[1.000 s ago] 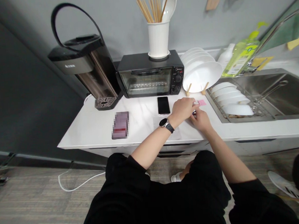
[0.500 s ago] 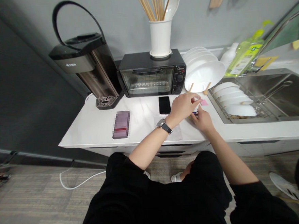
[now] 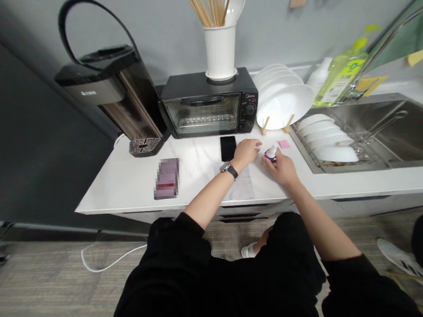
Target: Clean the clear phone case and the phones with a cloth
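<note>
My right hand (image 3: 281, 167) is wrapped round a small bottle (image 3: 272, 152) with a white top, upright on the white counter. To its left is my left hand (image 3: 247, 153), with a watch on the wrist; its fingers are bent together, and what they pinch, if anything, is too small to name. A black phone (image 3: 228, 148) lies just left of that hand. The pink sticky note (image 3: 284, 144) rests on the counter beyond the bottle. A pale, thin sheet (image 3: 240, 184) lies below my left wrist.
A toaster oven (image 3: 208, 113) carries a white cup (image 3: 221, 51) of chopsticks. Left are a water dispenser (image 3: 120, 92) and a blurred purplish item (image 3: 167, 178). White plates (image 3: 283, 105), soap bottles (image 3: 341, 79) and a sink (image 3: 408, 130) stand right; another person's shoe (image 3: 403, 261) shows below.
My left hand has drawn back left from the bottle, leaving its white top and the pink note in plain view. My right hand remains round the bottle. The view has shifted slightly.
</note>
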Motion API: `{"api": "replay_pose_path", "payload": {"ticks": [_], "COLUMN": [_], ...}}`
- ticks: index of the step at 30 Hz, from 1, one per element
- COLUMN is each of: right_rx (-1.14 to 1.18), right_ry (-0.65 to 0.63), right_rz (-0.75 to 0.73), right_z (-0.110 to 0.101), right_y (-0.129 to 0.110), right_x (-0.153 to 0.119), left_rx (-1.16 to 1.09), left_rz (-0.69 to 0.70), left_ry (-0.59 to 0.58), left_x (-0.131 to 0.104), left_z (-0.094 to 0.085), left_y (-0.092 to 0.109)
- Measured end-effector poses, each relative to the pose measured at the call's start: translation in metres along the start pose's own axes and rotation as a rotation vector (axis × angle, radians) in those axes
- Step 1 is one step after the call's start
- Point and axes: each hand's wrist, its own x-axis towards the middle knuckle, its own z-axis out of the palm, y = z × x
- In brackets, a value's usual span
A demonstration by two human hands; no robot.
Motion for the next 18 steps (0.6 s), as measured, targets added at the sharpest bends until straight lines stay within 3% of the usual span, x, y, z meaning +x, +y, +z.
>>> {"api": "replay_pose_path", "payload": {"ticks": [7, 11, 14, 18], "right_rx": [0.009, 0.025, 0.06, 0.292], "right_ry": [-0.002, 0.001, 0.002, 0.01], "right_rz": [0.011, 0.018, 0.027, -0.013], "right_z": [-0.002, -0.003, -0.005, -0.008], "right_y": [-0.002, -0.003, -0.003, -0.006], "right_x": [0.0, 0.001, 0.0, -0.004], "left_rx": [0.073, 0.1, 0.085, 0.04], "left_rz": [-0.021, -0.007, 0.046, 0.117], "left_ry": [0.003, 0.009, 0.032, 0.091], "left_x": [0.016, 0.012, -0.018, -0.104], "left_z": [0.012, 0.006, -0.015, -0.055], "left_y": [-0.011, -0.008, -0.008, -0.025]}}
